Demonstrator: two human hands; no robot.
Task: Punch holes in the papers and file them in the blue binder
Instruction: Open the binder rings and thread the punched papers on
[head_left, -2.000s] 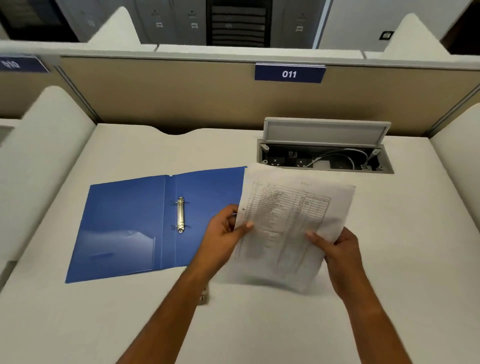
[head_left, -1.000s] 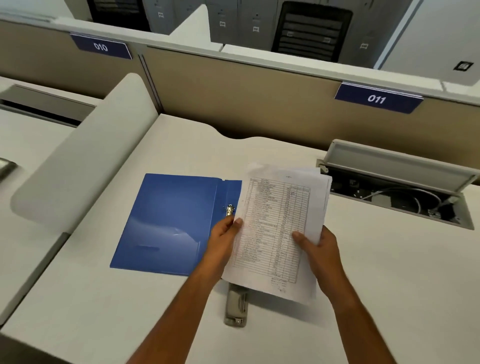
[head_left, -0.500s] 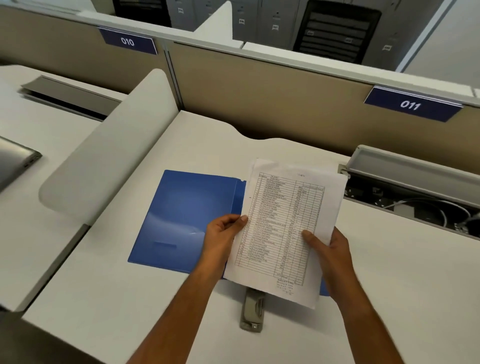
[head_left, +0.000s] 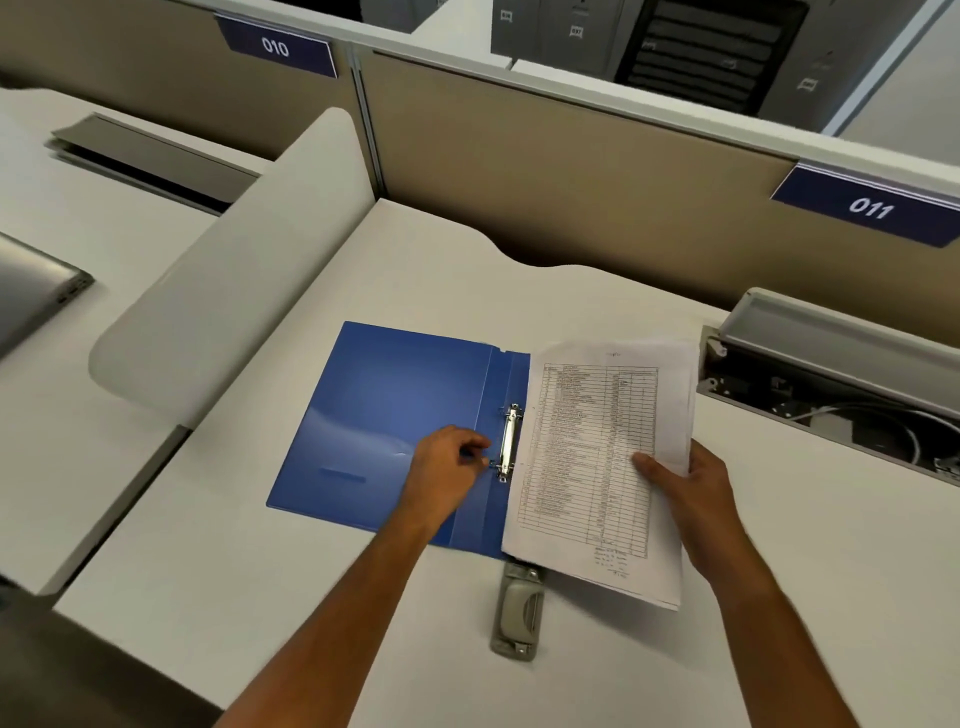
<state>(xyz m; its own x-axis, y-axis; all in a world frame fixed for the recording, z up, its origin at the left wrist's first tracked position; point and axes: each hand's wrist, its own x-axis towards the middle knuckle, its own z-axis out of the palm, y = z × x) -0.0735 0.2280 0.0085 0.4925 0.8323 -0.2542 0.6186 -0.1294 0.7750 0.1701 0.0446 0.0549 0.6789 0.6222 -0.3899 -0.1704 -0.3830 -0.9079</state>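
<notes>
The blue binder (head_left: 384, 415) lies open on the white desk, its metal ring mechanism (head_left: 509, 441) exposed along the spine. My left hand (head_left: 447, 473) rests on the binder with fingertips pinched at the lower end of the rings. My right hand (head_left: 691, 493) holds a stack of printed papers (head_left: 597, 457) by its right edge, hovering over the binder's right half and hiding it. A grey hole punch (head_left: 517, 608) sits on the desk just below the papers, partly under their lower edge.
An open cable tray (head_left: 841, 395) with wires is sunk into the desk at the right. A rounded white divider (head_left: 228, 291) borders the left side, a tan partition (head_left: 571, 171) the back. A laptop corner (head_left: 36, 291) shows on the neighbouring desk.
My left hand let go of the papers and moved left onto the binder's rings. The right hand alone now holds the stack, shifted right, uncovering the rings.
</notes>
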